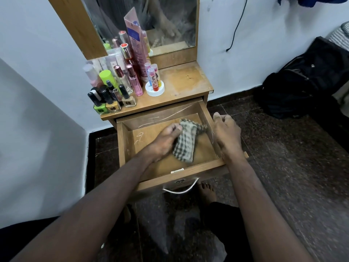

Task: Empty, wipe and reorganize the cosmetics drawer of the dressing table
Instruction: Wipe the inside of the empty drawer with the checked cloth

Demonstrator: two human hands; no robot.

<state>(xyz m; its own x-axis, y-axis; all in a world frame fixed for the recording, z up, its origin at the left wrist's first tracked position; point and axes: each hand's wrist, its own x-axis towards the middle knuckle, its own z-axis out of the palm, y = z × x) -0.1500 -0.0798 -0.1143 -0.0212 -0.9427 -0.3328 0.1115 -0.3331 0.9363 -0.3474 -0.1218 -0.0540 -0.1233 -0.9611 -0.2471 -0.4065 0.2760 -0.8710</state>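
Observation:
The wooden drawer of the dressing table is pulled out and holds nothing but a cloth. My left hand is inside it, pressing a checked cloth flat on the drawer floor. My right hand grips the drawer's right side wall, thumb on the outside. Cosmetics stand on the tabletop at its left: nail polish bottles, perfume bottles, a tall pink tube and lip balm sticks in a white stand.
A mirror rises behind the tabletop. A black bag lies on the dark floor at the right. A white wall panel is close on the left. My bare foot is under the drawer's metal handle.

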